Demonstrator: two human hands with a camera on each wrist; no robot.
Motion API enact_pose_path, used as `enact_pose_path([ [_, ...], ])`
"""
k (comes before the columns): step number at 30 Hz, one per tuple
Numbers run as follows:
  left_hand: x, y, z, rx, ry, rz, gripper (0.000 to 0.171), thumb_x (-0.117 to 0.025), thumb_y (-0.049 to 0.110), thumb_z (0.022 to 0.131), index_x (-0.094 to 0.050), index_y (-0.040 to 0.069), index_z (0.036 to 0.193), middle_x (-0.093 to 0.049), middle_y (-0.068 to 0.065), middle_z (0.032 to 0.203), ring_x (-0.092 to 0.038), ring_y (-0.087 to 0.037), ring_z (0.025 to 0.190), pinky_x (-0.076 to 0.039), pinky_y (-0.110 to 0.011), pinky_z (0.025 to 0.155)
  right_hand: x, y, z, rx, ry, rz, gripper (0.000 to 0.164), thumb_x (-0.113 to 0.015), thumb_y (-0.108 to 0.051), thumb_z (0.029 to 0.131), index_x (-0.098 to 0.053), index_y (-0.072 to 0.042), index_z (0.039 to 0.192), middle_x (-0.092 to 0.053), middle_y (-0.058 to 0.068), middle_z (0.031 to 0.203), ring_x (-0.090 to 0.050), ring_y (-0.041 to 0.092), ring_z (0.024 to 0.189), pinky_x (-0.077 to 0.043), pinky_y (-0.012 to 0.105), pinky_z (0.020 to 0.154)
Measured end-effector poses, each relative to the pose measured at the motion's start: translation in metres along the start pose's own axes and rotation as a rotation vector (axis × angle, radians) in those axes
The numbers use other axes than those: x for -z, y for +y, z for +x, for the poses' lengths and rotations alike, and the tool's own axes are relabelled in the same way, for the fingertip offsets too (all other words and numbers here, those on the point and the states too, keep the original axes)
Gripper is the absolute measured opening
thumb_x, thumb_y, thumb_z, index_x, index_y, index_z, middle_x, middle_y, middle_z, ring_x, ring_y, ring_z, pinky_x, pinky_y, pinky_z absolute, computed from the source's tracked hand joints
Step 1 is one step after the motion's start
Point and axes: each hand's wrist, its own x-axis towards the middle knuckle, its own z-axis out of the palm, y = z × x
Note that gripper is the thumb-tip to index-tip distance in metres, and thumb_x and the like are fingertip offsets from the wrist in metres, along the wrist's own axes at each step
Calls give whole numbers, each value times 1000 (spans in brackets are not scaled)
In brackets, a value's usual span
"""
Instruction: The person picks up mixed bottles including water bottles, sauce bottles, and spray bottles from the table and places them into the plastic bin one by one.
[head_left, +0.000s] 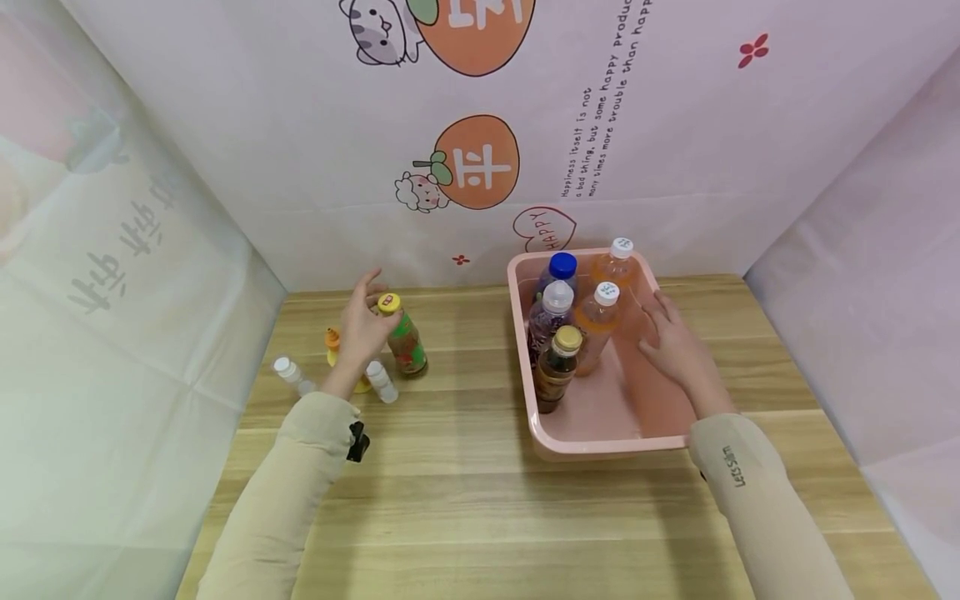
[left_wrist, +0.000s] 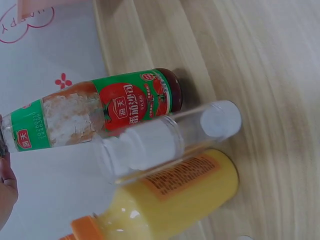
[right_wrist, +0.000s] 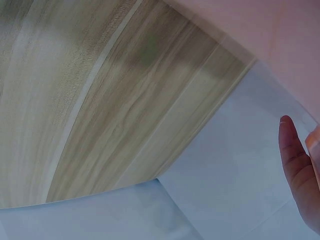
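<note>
My left hand (head_left: 365,329) is at the neck of a glass ketchup bottle (head_left: 407,346), thumb across it just below the yellow cap. In the left wrist view, a green and red label covers this bottle (left_wrist: 132,102), and the fingers (left_wrist: 7,187) show at the left edge. Beside it stand a clear bottle with a white pump (left_wrist: 160,140) and a yellow squeeze bottle (left_wrist: 175,195). My right hand (head_left: 678,354) lies over the right rim of a pink basin (head_left: 600,446), fingers spread and fairly straight, thumb on the inner side.
Inside the basin stand a blue-capped bottle (head_left: 562,267), a purple bottle (head_left: 551,321), a dark bottle with a gold cap (head_left: 555,375) and two orange drink bottles (head_left: 596,329). Another small white-capped bottle (head_left: 288,372) is at the table's left. Printed cloth walls (head_left: 315,167) enclose the wooden table (head_left: 465,500).
</note>
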Motion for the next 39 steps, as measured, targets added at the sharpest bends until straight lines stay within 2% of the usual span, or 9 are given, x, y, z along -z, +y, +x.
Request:
enact_pose_path([
  [12, -9, 32, 2, -73, 61, -60, 73, -71, 2, 79, -39, 11, 143, -55, -17, 132, -56, -31, 119, -47, -36, 91, 0, 0, 0, 1, 7, -3, 66, -55, -17, 89, -27, 2, 146, -10, 25, 157, -35, 56, 128, -41, 67, 94],
  [24, -26, 81, -1, -256, 134, -168, 66, -70, -1, 80, -42, 6, 139, -54, -16, 128, -58, -27, 106, -37, -20, 76, 1, 0, -1, 14, 17, -1, 66, -56, -18, 89, -28, 2, 146, -11, 26, 156, -34, 56, 128, -40, 67, 94],
  [29, -32, 105, -2, -359, 147, -210, 63, -69, 0, 81, -43, 6, 138, -52, -16, 127, -58, -26, 104, -36, -19, 75, 1, 0, 0, 2, 5, -1, 67, -55, -19, 90, -26, 1, 147, -8, 25, 157, -33, 55, 129, -41, 67, 93],
  [35, -39, 132, -3, -435, 157, -261, 61, -70, -1, 80, -45, 3, 136, -52, -17, 126, -59, -27, 102, -36, -24, 73, 1, 1, 0, -1, 1, 0, 67, -54, -20, 89, -26, 1, 147, -8, 26, 157, -34, 56, 129, -42, 67, 91],
  [39, -44, 145, -6, -484, 160, -282, 61, -70, -2, 80, -45, 1, 135, -52, -19, 125, -61, -28, 102, -36, -22, 73, -1, 2, 0, 4, 4, -1, 67, -54, -20, 89, -27, 1, 147, -9, 25, 157, -34, 56, 129, -42, 67, 91],
])
